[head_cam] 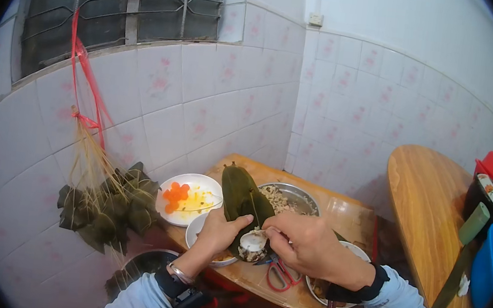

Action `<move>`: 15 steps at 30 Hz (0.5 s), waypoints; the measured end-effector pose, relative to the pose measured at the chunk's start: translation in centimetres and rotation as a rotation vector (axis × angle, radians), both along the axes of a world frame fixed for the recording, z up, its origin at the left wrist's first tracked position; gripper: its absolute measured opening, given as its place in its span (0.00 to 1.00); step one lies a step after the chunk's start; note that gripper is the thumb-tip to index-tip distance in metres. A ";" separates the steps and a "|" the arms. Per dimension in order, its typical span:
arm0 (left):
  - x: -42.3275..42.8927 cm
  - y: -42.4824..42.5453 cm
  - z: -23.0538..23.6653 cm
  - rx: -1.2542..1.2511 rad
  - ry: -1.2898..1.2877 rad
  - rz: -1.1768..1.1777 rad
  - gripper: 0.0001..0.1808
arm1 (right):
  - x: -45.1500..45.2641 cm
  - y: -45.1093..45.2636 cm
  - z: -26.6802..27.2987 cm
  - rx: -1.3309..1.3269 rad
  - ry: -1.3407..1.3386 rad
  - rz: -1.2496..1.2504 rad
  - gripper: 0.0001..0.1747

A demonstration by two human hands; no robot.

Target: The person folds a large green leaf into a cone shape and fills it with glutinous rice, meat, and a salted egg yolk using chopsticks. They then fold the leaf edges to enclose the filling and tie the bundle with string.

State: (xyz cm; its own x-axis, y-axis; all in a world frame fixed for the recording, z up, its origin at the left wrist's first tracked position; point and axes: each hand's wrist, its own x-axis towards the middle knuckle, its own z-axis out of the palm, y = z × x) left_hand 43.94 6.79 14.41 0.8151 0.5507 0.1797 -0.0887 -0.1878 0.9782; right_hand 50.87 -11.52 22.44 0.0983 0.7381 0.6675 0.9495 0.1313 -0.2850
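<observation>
In my left hand [219, 234] I hold broad green bamboo leaves [242, 192], their tips pointing away from me. A pale rice filling with dark bits lies in the leaves' near end. My right hand [305, 241] grips a white spoon [253, 241], whose bowl rests against that filling. Behind the leaves stands a metal basin [309, 201] holding more rice mixture. To the left, a white plate [179, 216] carries orange egg yolks [176, 195] and yellow liquid. Below my right hand lie red-handled scissors [279, 278].
Wrapped leaf dumplings [109, 212] hang by strings and a red plastic ribbon [90, 74] from the window bars. A dark bucket [150, 259] stands below. Two more bowls sit on the low wooden table [294, 299]. At right, a wooden tabletop [423, 190] bears a pot [487, 197] and a blue basin [490, 270].
</observation>
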 end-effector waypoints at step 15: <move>-9.4 -1.4 1.0 -0.115 0.032 0.027 0.16 | 14.4 0.7 -8.7 0.068 0.075 -0.592 0.14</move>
